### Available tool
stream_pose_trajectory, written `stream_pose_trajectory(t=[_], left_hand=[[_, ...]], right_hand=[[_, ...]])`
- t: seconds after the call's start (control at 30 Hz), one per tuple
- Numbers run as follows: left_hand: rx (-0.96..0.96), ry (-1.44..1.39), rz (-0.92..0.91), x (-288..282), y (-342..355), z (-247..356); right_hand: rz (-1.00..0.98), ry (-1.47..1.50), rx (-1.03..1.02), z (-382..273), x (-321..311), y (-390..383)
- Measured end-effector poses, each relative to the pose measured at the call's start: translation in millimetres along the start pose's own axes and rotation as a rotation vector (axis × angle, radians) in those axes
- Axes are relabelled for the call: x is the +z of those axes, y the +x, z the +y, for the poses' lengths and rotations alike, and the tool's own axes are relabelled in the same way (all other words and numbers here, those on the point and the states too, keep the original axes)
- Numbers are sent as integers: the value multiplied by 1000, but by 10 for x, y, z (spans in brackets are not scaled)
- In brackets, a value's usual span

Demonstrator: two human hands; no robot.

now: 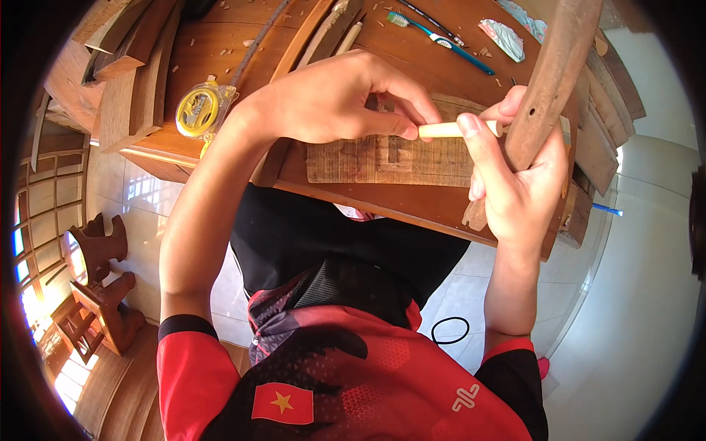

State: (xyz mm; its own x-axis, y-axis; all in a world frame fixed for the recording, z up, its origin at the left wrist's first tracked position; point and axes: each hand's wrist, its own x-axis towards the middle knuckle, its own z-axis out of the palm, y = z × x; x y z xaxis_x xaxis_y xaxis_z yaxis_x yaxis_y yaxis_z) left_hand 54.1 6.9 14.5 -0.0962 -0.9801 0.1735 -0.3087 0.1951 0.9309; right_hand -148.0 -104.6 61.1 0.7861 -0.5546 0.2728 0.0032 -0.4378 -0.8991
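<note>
Above the table, my left hand (pixel 346 95) is closed, thumb and fingers pinching the left end of a short pale dowel (pixel 443 130). My right hand (pixel 522 184) wraps round a long brown wooden strip (pixel 562 62) that slants up and away, with a small dark hole in its face. The right thumb also presses on the dowel, whose right end meets or passes behind the strip; I cannot tell which. Beneath both hands a flat, weathered wooden board (pixel 346 163) lies on the table. My right hand hides part of the strip's lower end.
On the wooden table (pixel 243 44) are a yellow tape measure (pixel 197 110), a toothbrush (pixel 445 42), a crumpled wrapper (pixel 503 39) and wood shavings. Wood pieces are piled at the left (pixel 136 92) and right (pixel 604 110). Wooden furniture (pixel 110 309) stands on the floor at far left.
</note>
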Motion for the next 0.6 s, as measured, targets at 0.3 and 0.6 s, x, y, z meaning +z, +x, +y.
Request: stream_pose_trajectory(t=[0.3,0.6], left_hand=[[67,-83,55,38,-61,-77],[50,-82,62,31,-100,-63]], right_hand=[[-13,-21,-36,-19,69,40],[-29,3,-53,-23,106,48]])
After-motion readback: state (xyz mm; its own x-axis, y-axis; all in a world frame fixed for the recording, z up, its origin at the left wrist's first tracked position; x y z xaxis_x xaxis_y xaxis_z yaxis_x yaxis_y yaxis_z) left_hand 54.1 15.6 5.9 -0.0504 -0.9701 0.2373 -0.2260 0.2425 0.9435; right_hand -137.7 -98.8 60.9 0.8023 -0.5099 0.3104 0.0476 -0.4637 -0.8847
